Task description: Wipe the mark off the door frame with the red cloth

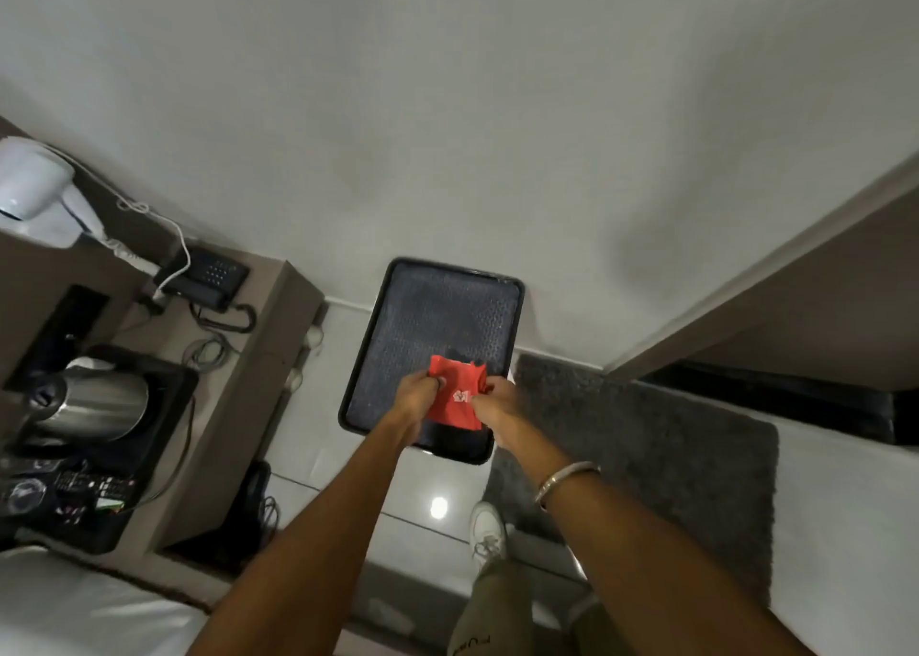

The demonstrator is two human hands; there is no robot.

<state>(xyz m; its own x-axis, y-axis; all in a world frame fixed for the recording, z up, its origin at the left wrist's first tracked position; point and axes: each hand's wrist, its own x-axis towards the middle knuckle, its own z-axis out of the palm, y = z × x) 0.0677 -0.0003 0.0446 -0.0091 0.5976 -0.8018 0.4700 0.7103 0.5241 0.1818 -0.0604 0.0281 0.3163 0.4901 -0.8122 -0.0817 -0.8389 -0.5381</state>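
A red cloth (pixel 456 392) with a small white print is held up between both hands, over a black tray. My left hand (pixel 416 394) pinches its left edge and my right hand (pixel 497 406) grips its right edge; a metal bangle sits on the right wrist. The door frame (pixel 746 282) runs as a pale strip diagonally up the right side, next to the brown door. No mark on the frame can be made out from here.
The black tray (pixel 517 302) leans on the floor against the white wall. A grey mat (pixel 661 461) lies to the right. On the left, a brown counter (pixel 278 317) carries a steel kettle (pixel 94 402), a phone (pixel 209 277) and cables. My white shoe (pixel 490 531) stands on the glossy tiles.
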